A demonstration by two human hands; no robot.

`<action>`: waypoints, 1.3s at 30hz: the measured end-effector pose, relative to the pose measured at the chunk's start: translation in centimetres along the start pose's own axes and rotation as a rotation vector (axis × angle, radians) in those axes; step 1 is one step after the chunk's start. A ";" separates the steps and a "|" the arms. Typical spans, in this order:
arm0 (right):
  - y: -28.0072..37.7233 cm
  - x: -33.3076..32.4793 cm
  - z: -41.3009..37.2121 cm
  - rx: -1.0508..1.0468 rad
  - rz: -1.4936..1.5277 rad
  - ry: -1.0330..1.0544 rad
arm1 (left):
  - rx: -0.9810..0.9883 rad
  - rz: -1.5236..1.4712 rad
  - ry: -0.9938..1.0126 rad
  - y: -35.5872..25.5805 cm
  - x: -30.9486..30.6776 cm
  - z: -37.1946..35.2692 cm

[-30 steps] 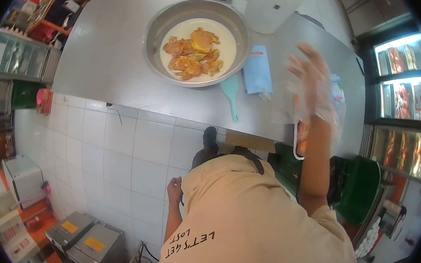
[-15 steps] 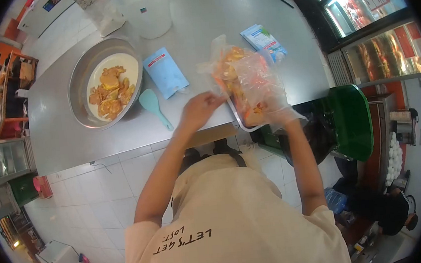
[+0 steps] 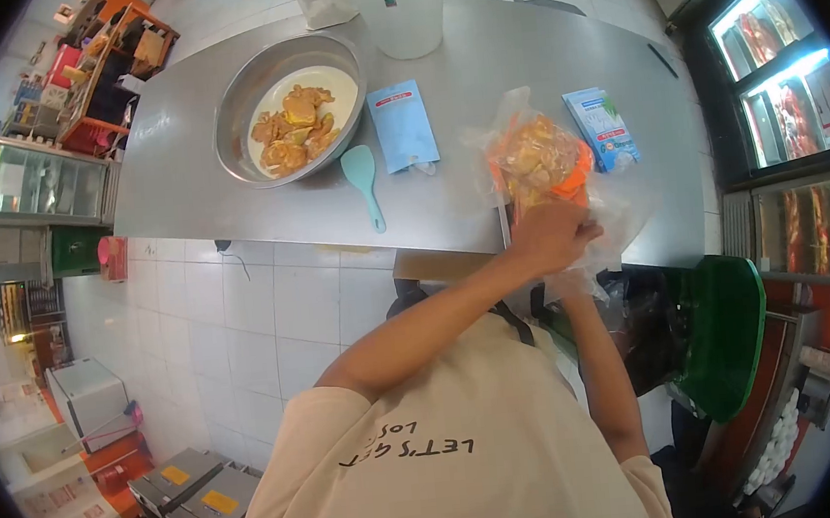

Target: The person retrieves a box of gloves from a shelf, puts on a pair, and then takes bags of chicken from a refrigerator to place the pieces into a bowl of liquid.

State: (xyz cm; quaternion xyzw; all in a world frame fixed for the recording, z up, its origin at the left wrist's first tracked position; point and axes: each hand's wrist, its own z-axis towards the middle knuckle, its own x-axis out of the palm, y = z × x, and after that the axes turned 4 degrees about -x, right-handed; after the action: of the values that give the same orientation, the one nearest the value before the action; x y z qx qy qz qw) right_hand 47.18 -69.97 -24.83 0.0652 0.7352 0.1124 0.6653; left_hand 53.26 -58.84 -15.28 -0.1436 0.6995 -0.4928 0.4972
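Note:
My left hand is bare and closed at the near side of the tray area, its fingers by the loose clear plastic on my right wrist. Under that plastic, my right hand is mostly hidden behind the left one. Just beyond both hands lies a clear bag of orange-yellow meat pieces with an orange edge. A metal bowl to the left holds similar coated pieces in pale liquid. A turquoise spatula and a blue packet lie between bowl and bag.
Another blue packet lies right of the bag on the steel table. A translucent pitcher stands at the far edge. A green bin with a black bag is at the right, below lit display fridges.
My left hand has crossed to the right, from beside the bag to the plastic over my right hand. The view has shifted, so the table's things appear farther right.

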 end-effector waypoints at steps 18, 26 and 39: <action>-3.5 -1.5 -0.5 -0.254 0.049 0.247 | -0.064 0.088 -0.061 1.9 -0.4 2.1; -7.5 5.6 0.8 -0.295 0.006 0.388 | -0.123 0.122 -0.123 3.7 -1.7 3.2; -1.5 -1.6 -0.2 -0.065 0.091 0.189 | -0.143 0.089 -0.107 3.4 -0.9 3.3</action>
State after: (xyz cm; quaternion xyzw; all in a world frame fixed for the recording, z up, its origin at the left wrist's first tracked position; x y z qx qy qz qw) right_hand 47.24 -71.84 -23.69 0.0661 0.7870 0.1721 0.5888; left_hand 57.44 -58.40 -17.68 -0.1738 0.7111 -0.4104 0.5438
